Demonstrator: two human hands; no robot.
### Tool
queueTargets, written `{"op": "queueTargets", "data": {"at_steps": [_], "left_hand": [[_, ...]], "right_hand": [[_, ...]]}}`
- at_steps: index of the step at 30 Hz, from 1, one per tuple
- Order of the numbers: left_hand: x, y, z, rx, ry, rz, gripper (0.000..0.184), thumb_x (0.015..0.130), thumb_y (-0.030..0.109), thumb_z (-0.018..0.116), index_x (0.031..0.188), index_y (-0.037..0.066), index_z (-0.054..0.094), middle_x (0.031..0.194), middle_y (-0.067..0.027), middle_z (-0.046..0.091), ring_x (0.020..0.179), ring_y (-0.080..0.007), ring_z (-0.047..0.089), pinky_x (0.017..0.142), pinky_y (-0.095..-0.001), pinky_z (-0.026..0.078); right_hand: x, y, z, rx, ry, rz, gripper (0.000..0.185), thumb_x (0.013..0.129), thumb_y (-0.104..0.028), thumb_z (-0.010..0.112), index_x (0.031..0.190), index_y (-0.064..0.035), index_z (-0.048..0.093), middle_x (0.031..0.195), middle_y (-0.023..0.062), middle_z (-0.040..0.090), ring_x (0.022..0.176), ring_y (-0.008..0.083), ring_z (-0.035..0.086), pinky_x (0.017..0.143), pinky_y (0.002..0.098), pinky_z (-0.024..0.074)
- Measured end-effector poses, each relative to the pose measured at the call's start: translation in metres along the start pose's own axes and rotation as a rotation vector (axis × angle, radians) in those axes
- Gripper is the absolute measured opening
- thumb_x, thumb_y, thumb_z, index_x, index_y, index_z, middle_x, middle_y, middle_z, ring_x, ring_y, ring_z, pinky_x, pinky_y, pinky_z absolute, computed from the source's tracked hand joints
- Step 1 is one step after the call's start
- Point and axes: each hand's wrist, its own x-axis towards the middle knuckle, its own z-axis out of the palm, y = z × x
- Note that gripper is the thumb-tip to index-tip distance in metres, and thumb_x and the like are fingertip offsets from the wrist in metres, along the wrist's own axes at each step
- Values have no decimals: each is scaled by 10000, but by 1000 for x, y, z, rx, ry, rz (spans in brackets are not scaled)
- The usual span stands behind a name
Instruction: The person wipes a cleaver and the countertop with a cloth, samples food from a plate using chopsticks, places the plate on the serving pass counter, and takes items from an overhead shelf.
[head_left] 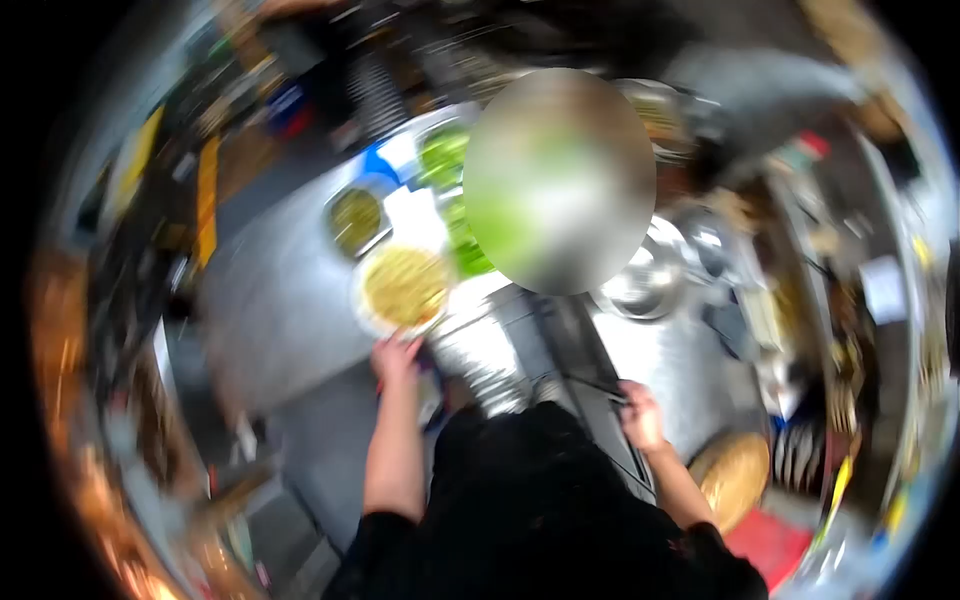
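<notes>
My left hand (pixel 397 358) is at the near rim of a round white dish (pixel 405 288) filled with yellowish food, its fingers closed on the edge. Behind that dish stands a smaller metal container (pixel 357 222) of green-brown food. On the right, my right hand (pixel 640 412) is closed around the end of a thin dark handle (pixel 600 388) beside the dark counter front. The whole view is smeared by motion, so fine detail is lost.
Containers of green leaves (pixel 445 155) stand beyond the dish, next to a blurred oval patch. Metal bowls (pixel 645 275) sit on the right counter (pixel 690 385). Nearer are a round wooden board (pixel 735 480) and a red item (pixel 768 545). Shelves line the far right.
</notes>
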Motion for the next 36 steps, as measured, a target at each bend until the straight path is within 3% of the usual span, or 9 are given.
{"op": "queueTargets", "data": {"at_steps": [4, 9, 14, 22, 25, 28, 31, 35, 36], "left_hand": [[-25, 8, 43, 109, 27, -31, 269, 916, -58, 503, 1160, -167, 534, 1153, -294, 624, 992, -383, 686, 813, -451, 641], [28, -11, -71, 108, -99, -26, 374, 873, -64, 465, 1246, -87, 491, 1182, -234, 611, 968, -333, 655, 838, -414, 585], [-22, -6, -64, 101, -197, -8, 479, 858, -48, 471, 1334, -3, 471, 1226, -212, 596, 975, -311, 641, 801, -373, 577], [-113, -31, -64, 94, -56, 107, 429, 818, -23, 532, 1235, -122, 535, 1240, -224, 600, 1044, -328, 639, 814, -364, 574], [-213, -18, 14, 207, -15, 77, 552, 1006, 114, 591, 1481, -55, 366, 1505, -180, 434, 1309, -382, 465, 1082, -420, 483], [-217, -36, -32, 723, -198, 528, 494, 1014, 130, 591, 1436, -71, 433, 1422, -199, 522, 1263, -255, 530, 1049, -306, 490], [-283, -32, -1, 952, -207, 888, 476, 1010, 110, 599, 1425, -72, 453, 1408, -211, 534, 1242, -242, 547, 1028, -293, 484], [-319, -26, -11, 1130, -136, 949, 483, 1008, 101, 605, 1436, -62, 450, 1422, -209, 528, 1247, -254, 546, 1036, -311, 466], [-329, -28, -9, 804, -201, 791, 470, 1011, 81, 592, 1434, -65, 448, 1431, -220, 519, 1261, -264, 537, 1048, -331, 458]], "right_hand": [[-17, -8, -10, -27, -77, 186, 502, 766, 38, 567, 1259, -46, 606, 1300, 176, 600, 1194, 347, 598, 1053, 404, 493], [-36, -4, 0, -61, -29, 200, 467, 794, -3, 587, 1258, -43, 616, 1310, 160, 601, 1171, 333, 613, 1038, 392, 502], [-37, 22, -17, -21, -111, 177, 440, 816, -18, 577, 1253, -42, 619, 1305, 159, 603, 1154, 335, 619, 1023, 390, 506], [-46, 97, -64, 25, -49, 115, 352, 848, -34, 559, 1189, -33, 649, 1246, 150, 631, 1092, 339, 638, 969, 402, 524], [-48, 127, -68, 11, -62, 49, 341, 862, -36, 541, 1185, -30, 650, 1239, 154, 635, 1091, 339, 637, 974, 404, 521], [-44, 141, -73, -8, -119, -10, 373, 872, -47, 538, 1233, -33, 627, 1309, 147, 614, 1138, 312, 630, 1011, 380, 505], [-34, 140, -75, 23, -118, -46, 351, 877, -54, 549, 1217, -30, 631, 1284, 143, 623, 1126, 315, 632, 991, 383, 514], [-26, 144, -61, 46, -108, -99, 365, 860, -44, 553, 1217, -32, 629, 1267, 151, 620, 1110, 331, 631, 974, 398, 519], [-24, 143, -58, 60, -125, -96, 391, 843, -32, 548, 1226, -35, 626, 1279, 157, 608, 1116, 338, 626, 976, 412, 515]]}}
